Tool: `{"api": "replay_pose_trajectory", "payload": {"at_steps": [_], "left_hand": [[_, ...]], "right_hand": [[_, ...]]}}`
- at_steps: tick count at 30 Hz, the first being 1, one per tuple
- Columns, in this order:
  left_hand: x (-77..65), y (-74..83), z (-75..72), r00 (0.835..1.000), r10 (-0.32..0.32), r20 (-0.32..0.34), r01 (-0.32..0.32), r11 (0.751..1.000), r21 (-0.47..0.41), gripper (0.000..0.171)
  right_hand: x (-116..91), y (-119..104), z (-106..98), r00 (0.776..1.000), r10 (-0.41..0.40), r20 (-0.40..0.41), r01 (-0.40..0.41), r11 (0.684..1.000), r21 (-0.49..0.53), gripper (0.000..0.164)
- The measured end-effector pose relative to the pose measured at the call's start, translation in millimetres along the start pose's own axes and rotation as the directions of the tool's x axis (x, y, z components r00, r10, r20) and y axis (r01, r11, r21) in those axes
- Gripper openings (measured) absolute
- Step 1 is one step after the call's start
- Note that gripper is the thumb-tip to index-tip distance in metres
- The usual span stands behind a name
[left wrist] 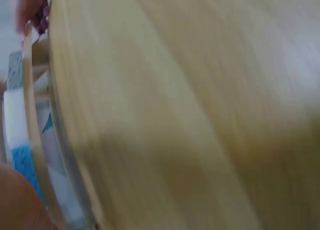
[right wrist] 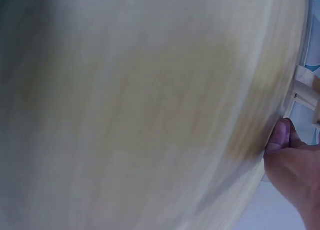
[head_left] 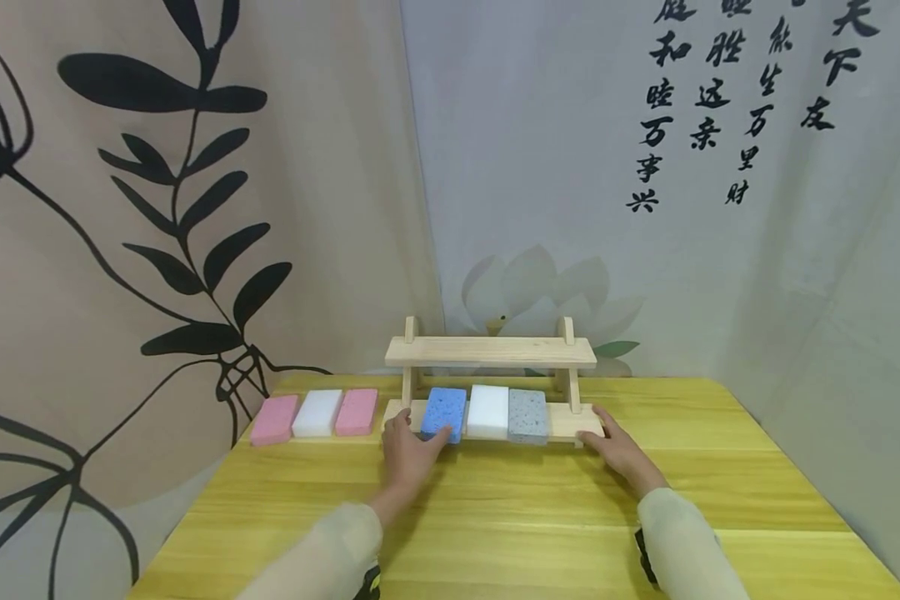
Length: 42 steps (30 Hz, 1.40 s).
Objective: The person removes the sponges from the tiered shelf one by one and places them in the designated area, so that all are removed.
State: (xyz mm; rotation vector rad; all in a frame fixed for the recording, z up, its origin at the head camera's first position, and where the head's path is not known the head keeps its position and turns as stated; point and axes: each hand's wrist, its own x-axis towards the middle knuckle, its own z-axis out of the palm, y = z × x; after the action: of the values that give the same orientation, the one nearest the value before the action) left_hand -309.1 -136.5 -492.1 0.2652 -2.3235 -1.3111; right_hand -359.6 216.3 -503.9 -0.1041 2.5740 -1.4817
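Wood-grain tabletop [head_left: 525,525]: two-tier wooden rack [head_left: 491,352] clamped in right hand [head_left: 618,448] fingers at three o'clock; left hand [head_left: 407,454] at nine, thumb spread from fingers, grip indeterminable

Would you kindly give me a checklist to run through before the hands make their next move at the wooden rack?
1. Right hand at the right end of the lower board: ok.
2. Left hand securely gripping the left end: cannot tell; it is there, but its grip is unclear.
3. Left hand clear of the blue sponge: not ok; its thumb overlaps a lower corner in the head view.
4. White sponge beside grey sponge on that board: ok.
5. Pink sponges on the wooden rack: not ok; both lie on the table.
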Motion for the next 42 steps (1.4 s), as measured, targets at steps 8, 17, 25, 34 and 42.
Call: {"api": "replay_pose_trajectory", "payload": {"at_steps": [8, 17, 25, 34, 42], "left_hand": [[-9.4, 2.1, 15.2, 0.999, -0.011, -0.047, 0.013, 0.999, 0.039, 0.086], [-9.0, -2.1, 21.2, 0.999, -0.005, -0.053, 0.009, 0.997, 0.072, 0.081], [-10.5, -3.8, 19.9, 0.998, -0.006, -0.068, 0.01, 0.997, 0.072, 0.073], [-11.1, -16.0, -10.7, 0.995, 0.023, -0.1, -0.021, 1.0, 0.018, 0.068], [-10.3, -35.1, -62.6, 0.995, -0.008, -0.099, 0.012, 0.999, 0.041, 0.069]], "right_hand": [[-1, 1, 3, 1.0, 0.014, 0.012, -0.014, 1.0, -0.026, 0.085], [-3, -2, 4, 1.0, 0.015, 0.01, -0.015, 1.0, -0.023, 0.084], [-3, 4, 5, 1.0, 0.006, 0.007, -0.006, 1.0, -0.023, 0.088], [-3, 5, 2, 1.0, -0.016, 0.023, 0.016, 1.0, 0.005, 0.089], [-4, 0, 2, 1.0, -0.007, 0.003, 0.007, 1.0, -0.014, 0.088]]}}
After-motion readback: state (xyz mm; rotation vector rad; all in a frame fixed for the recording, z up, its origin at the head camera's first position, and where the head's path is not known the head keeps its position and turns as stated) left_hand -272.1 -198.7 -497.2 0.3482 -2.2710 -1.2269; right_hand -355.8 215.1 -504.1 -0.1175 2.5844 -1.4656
